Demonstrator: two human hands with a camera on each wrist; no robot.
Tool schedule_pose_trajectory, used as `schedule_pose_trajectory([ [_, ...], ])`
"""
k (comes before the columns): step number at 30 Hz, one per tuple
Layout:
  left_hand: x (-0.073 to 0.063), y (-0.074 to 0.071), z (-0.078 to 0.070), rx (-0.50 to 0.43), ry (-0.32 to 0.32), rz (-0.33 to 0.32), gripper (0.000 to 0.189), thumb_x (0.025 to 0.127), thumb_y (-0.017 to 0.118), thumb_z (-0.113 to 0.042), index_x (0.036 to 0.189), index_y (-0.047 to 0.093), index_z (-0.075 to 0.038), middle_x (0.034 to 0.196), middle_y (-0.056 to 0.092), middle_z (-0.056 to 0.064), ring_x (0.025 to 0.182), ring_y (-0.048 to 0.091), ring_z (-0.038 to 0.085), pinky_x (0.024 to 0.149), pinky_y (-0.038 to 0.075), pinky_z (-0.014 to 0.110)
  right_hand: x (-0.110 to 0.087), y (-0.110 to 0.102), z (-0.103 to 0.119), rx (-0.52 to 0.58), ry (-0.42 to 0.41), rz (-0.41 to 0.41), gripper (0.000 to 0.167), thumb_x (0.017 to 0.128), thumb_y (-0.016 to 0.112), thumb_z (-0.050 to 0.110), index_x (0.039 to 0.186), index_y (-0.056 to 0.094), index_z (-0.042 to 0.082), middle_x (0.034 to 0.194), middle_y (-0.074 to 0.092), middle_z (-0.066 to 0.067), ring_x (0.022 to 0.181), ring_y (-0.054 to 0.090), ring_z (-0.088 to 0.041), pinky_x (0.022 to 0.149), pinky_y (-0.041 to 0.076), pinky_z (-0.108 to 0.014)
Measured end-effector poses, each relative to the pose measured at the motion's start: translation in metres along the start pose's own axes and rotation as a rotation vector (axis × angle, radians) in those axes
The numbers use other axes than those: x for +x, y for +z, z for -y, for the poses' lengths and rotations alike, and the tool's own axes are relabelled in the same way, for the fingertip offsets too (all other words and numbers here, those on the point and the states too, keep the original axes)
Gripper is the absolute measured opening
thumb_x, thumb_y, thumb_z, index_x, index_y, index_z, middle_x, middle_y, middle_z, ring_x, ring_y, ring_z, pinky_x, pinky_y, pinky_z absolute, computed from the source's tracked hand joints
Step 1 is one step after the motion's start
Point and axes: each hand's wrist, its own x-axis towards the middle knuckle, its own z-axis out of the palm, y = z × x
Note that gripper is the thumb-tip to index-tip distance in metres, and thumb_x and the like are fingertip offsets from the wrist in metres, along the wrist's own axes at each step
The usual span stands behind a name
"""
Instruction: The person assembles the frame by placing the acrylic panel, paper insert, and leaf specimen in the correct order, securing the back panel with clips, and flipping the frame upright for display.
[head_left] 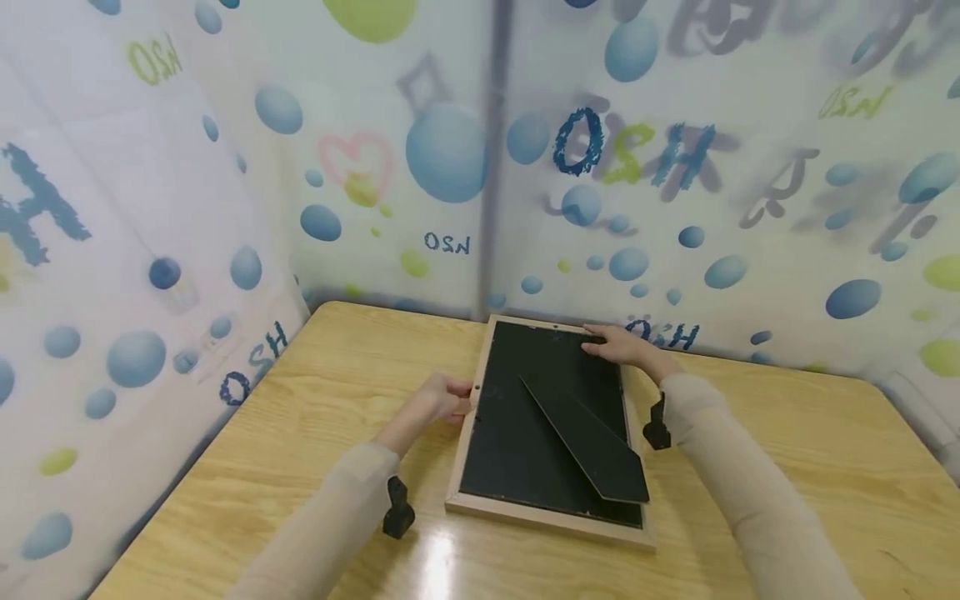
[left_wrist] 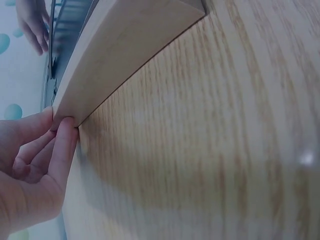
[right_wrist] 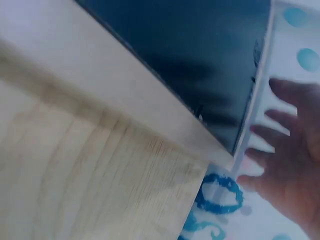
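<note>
A picture frame (head_left: 551,521) lies face down on the table, its black backing (head_left: 510,433) upward and its light wooden border around it. An easel-back stand (head_left: 592,442) juts up at a slant from the backing. My left hand (head_left: 442,397) is at the frame's left border; in the left wrist view its thumb and curled fingers (left_wrist: 62,145) pinch the wooden side. Over the frame's upper right corner, my right hand (head_left: 618,346) reaches with loosely spread fingers. In the right wrist view these fingers (right_wrist: 270,132) look apart from the border.
The wooden table (head_left: 360,350) extends on both sides of the frame. A patterned curtain (head_left: 420,275) with blue and green spots hangs behind it and along the left. The frame's far end lies near the table's back edge.
</note>
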Motion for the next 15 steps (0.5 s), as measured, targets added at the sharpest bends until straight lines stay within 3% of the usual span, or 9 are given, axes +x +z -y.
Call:
schedule_pose_trajectory([
  [5,0.000,0.002,0.002,-0.003,-0.009,-0.005,0.046,0.087,0.059,-0.005,0.131,0.048,-0.008,0.129,0.053,0.013,0.111,0.056,0.022,0.085,0.051,0.035,-0.028,-0.008,-0.002,0.167,0.110,-0.048,0.060,0.099,0.037,0.026,0.142,0.012,-0.007,0.144,0.011,-0.035,0.131,0.015,-0.050,0.104,0.023,-0.060],
  [11,0.000,0.003,0.002,0.019,-0.016,-0.022,0.046,0.087,0.061,-0.008,0.131,0.049,-0.011,0.130,0.053,0.012,0.110,0.057,0.024,0.085,0.051,0.036,-0.055,0.000,-0.002,0.565,0.311,0.038,0.066,0.099,0.033,0.028,0.142,-0.002,-0.008,0.146,0.004,-0.033,0.134,0.014,-0.046,0.107,0.025,-0.054],
  [15,0.000,0.002,0.003,0.024,-0.006,-0.007,0.047,0.087,0.060,-0.008,0.132,0.047,-0.010,0.131,0.052,0.013,0.111,0.057,0.026,0.086,0.051,0.037,-0.063,0.011,-0.001,0.694,0.385,0.052,0.065,0.099,0.034,0.028,0.142,0.001,-0.009,0.147,0.006,-0.032,0.134,0.016,-0.046,0.107,0.029,-0.050],
])
